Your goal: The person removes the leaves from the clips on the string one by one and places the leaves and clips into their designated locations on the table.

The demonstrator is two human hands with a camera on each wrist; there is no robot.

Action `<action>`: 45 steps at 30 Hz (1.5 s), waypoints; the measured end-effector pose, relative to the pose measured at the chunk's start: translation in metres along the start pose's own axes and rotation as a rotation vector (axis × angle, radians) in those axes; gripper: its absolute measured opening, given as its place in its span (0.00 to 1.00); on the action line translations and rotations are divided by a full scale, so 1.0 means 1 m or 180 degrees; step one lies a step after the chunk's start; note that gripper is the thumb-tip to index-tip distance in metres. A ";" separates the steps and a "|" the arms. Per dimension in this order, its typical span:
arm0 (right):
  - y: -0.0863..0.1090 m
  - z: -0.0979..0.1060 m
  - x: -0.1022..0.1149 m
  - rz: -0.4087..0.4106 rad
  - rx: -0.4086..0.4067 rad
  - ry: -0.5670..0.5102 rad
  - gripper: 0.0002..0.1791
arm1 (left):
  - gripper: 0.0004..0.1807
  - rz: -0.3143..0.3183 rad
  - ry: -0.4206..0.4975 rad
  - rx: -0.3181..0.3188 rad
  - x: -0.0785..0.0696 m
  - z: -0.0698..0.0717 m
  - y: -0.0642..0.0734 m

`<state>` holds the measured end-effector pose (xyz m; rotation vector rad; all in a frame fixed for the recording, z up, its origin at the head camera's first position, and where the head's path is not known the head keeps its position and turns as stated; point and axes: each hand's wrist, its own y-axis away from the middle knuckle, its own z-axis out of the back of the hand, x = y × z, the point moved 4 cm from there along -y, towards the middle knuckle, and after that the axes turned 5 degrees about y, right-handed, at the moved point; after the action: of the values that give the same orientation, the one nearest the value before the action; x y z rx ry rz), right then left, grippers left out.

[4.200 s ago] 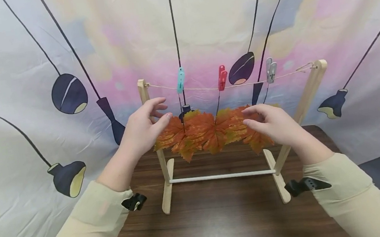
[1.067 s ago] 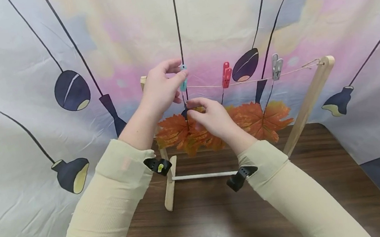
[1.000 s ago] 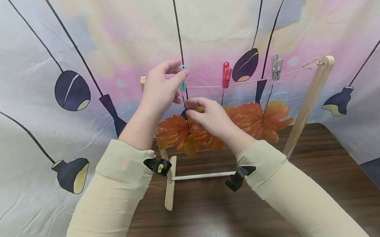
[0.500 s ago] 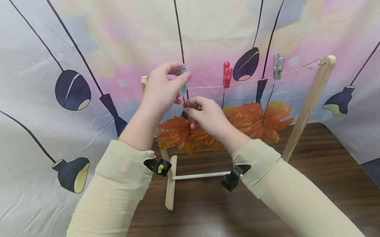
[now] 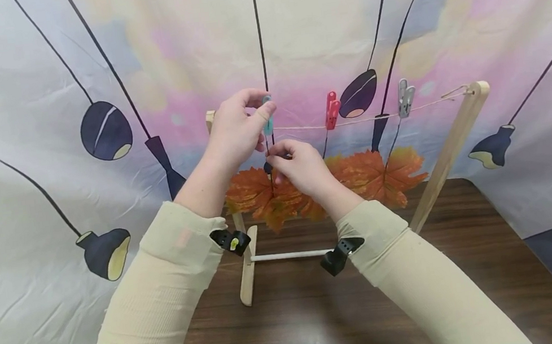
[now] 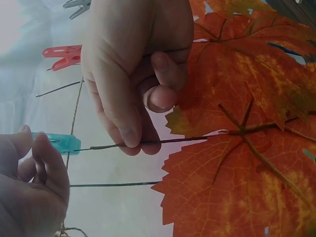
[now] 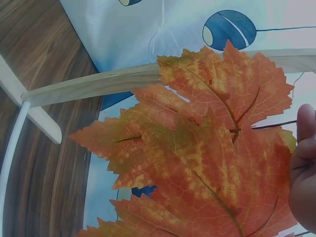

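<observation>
With thumb and fingers, my left hand (image 5: 235, 128) pinches the teal clothespin (image 6: 64, 143) at the left of the string. Just below, my right hand (image 5: 304, 171) holds the dark stem (image 6: 182, 139) of an orange artificial maple leaf (image 5: 250, 192) between thumb and fingertips. The stem's upper end reaches the clothespin's mouth in the left wrist view. In the right wrist view, the right hand (image 7: 303, 182) shows at the right edge beside the overlapping leaves. A red clothespin (image 5: 332, 110) and a grey one (image 5: 405, 99) hold the stems of other leaves (image 5: 373, 175).
The string (image 5: 367, 120) runs between the posts of a wooden stand, its right post (image 5: 451, 160) leaning outward. A white rod (image 5: 290, 255) joins the feet above a dark wooden table (image 5: 293, 323). Behind hangs a cloth (image 5: 320, 19) printed with lamps.
From apart, the left hand has moved up to the teal clothespin and the right hand leftward to the leaf stem. In the last second, the right fingers have closed on the stem.
</observation>
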<state>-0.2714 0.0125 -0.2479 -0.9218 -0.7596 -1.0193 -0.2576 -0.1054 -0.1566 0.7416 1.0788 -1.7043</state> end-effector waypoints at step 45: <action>0.009 -0.008 -0.007 0.0160 0.0132 -0.0127 0.09 | 0.19 -0.0290 0.1029 -0.0777 -0.001 0.027 0.009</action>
<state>-0.2652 0.0101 -0.2600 -0.9233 -0.7844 -0.9403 -0.2491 -0.1306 -0.1469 0.8379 1.5342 -1.5220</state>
